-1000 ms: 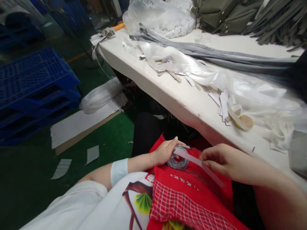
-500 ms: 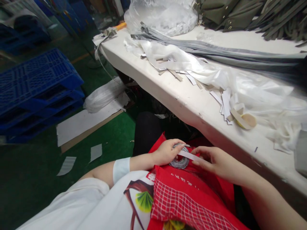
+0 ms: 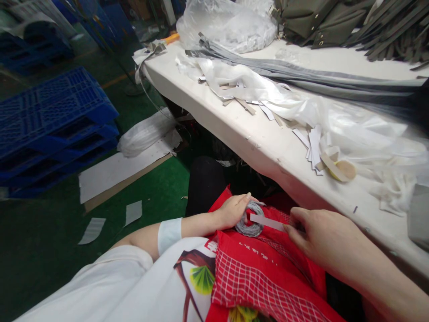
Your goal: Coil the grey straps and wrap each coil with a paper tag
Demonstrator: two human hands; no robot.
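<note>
Low over my lap, my left hand (image 3: 233, 211) grips a coiled grey cord-like bundle (image 3: 250, 230) by its left side. The coil forms a ring, and red cloth shows through its centre. To the right, my right hand (image 3: 313, 230) pinches one end of a narrow white strip (image 3: 270, 222), its fingers curled. The strip's free end points left and overlaps the coil's right side. Beneath both hands lies a red apron (image 3: 264, 268) with a white checked panel.
A white table (image 3: 254, 145) runs diagonally ahead, bearing cut card strips (image 3: 314, 147), a tape roll (image 3: 345, 171), crumpled white plastic (image 3: 288, 105) and long grey fabric lengths (image 3: 301, 74). Blue pallets (image 3: 60, 129) are stacked at left. A flat board (image 3: 114, 179) lies on the green floor.
My right hand has moved right, away from the coil, drawing the white strip with it. The left hand's thumb has lifted, and more of the coil shows.
</note>
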